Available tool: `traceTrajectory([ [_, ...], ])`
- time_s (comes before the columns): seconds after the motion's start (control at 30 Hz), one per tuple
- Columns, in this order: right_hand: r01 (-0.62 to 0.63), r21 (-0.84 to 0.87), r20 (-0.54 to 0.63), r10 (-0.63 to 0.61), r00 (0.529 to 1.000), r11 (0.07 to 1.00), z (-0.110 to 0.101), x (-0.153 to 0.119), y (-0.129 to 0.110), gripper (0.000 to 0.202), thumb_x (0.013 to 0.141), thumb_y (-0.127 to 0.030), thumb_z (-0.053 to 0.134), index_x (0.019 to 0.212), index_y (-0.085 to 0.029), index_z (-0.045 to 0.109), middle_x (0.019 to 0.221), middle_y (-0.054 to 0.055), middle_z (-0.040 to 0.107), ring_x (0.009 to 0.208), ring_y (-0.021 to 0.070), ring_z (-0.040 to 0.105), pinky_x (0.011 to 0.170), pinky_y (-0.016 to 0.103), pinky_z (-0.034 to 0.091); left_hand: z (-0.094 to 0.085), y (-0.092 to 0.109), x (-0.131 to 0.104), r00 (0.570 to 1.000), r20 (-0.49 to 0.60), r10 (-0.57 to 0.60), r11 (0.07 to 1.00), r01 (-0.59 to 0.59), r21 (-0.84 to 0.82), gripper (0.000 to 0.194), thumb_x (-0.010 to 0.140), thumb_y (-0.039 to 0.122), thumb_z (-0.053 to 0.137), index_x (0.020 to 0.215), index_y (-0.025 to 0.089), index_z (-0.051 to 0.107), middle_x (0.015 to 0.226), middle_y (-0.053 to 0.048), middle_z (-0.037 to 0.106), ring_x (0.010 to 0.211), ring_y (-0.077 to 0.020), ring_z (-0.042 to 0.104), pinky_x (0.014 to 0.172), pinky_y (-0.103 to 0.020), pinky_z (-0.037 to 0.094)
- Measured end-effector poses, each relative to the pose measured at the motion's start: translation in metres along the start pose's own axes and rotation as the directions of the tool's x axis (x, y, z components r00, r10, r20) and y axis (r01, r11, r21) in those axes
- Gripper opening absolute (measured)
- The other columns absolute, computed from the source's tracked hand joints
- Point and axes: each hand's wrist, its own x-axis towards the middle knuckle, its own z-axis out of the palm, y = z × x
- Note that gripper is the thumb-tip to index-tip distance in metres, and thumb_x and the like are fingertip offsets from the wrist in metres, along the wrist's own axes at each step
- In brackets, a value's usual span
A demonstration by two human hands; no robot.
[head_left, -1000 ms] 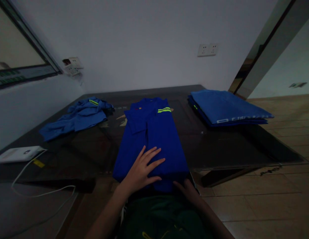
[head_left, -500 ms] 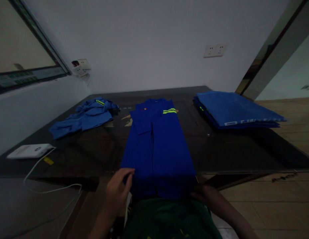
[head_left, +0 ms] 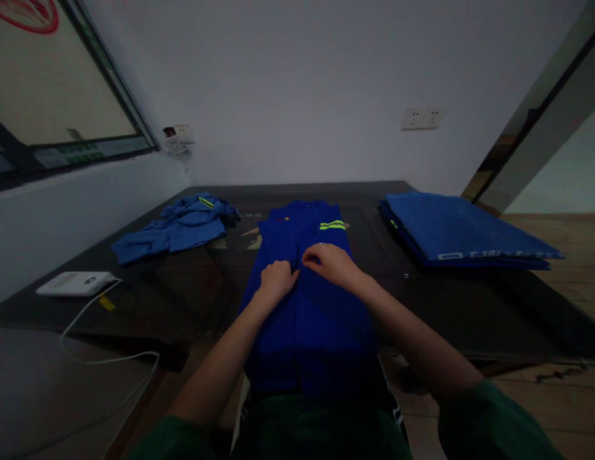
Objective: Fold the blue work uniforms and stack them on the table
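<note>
A dark blue garment [head_left: 326, 306] with a yellow-green striped band lies lengthwise on the dark table [head_left: 220, 281], its near end hanging over the front edge. My left hand [head_left: 278, 279] rests at the middle of the garment, its fingers closed on the cloth by the centre line. Just right of it is my right hand [head_left: 328, 262], thumb and fingers curled together over the garment. Whether the right fingertips hold any cloth is too dark to tell.
A crumpled lighter blue garment [head_left: 182, 227] lies at the back left. A white device [head_left: 77, 283] with a white cable sits at the left edge. Folded blue clothes [head_left: 464, 223] are stacked at the right. Wall sockets [head_left: 420, 118] are behind the table.
Both hands have moved from the garment's near end, up and inward to its middle. The left fingers have closed on the cloth. The camera view has shifted slightly.
</note>
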Motion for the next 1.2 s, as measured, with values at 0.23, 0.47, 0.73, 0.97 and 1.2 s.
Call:
traceTrajectory([
  [0.23, 0.062, -0.397, 0.116, -0.017, 0.993, 0.916, 0.043, 0.067, 0.012, 0.023, 0.086, -0.016, 0.055, 0.105, -0.019, 0.067, 0.115, 0.011, 0.064, 0.108, 0.0261, 0.056, 0.084, 0.035, 0.047, 0.004, -0.001, -0.002, 0.998, -0.041, 0.042, 0.999, -0.043, -0.006, 0.034, 0.092, 0.031, 0.038, 0.104, 0.016, 0.065, 0.101, -0.015, 0.070, 0.095, -0.0285, 0.068, 0.077, -0.036, 0.052],
  [0.47, 0.063, -0.412, 0.097, -0.025, 0.995, 0.909, 0.053, 0.064, 0.013, 0.023, 0.090, -0.017, 0.049, 0.108, -0.018, 0.065, 0.115, 0.010, 0.062, 0.109, 0.0247, 0.055, 0.084, 0.034, 0.048, 0.000, 0.000, -0.006, 0.997, 0.070, 0.029, 0.998, -0.033, 0.046, 0.044, 0.089, 0.045, 0.041, 0.101, 0.013, 0.069, 0.101, -0.018, 0.070, 0.096, -0.0310, 0.068, 0.078, -0.037, 0.053],
  [0.73, 0.043, -0.373, 0.046, -0.028, 0.999, 0.927, 0.064, 0.055, 0.028, 0.023, 0.091, -0.021, 0.048, 0.111, -0.021, 0.060, 0.115, 0.007, 0.061, 0.109, 0.0221, 0.054, 0.082, 0.030, 0.049, -0.007, 0.002, -0.006, 1.000, 0.023, 0.021, 0.997, -0.023, 0.076, 0.033, 0.087, 0.030, 0.042, 0.102, 0.014, 0.067, 0.103, -0.018, 0.069, 0.099, -0.0316, 0.067, 0.079, -0.039, 0.052],
  [0.97, 0.034, -0.328, -0.007, -0.039, 0.999, 0.944, 0.069, 0.051, 0.031, 0.022, 0.091, -0.024, 0.049, 0.110, -0.020, 0.060, 0.115, 0.008, 0.060, 0.109, 0.0233, 0.052, 0.084, 0.032, 0.048, -0.010, -0.001, -0.014, 0.999, -0.002, 0.037, 0.995, -0.037, 0.090, 0.035, 0.085, 0.019, 0.048, 0.120, 0.016, 0.050, 0.102, -0.015, 0.069, 0.095, -0.0298, 0.068, 0.077, -0.037, 0.052],
  [1.2, 0.031, -0.325, -0.030, -0.043, 0.999, 0.945, 0.073, 0.051, 0.031, 0.021, 0.092, -0.022, 0.046, 0.108, -0.020, 0.060, 0.113, 0.009, 0.060, 0.108, 0.0232, 0.052, 0.084, 0.032, 0.046, -0.009, 0.008, -0.013, 0.998, -0.036, 0.043, 0.996, -0.040, 0.083, 0.040, 0.086, 0.015, 0.042, 0.126, 0.018, 0.040, 0.099, -0.015, 0.069, 0.093, -0.0314, 0.068, 0.075, -0.040, 0.052],
])
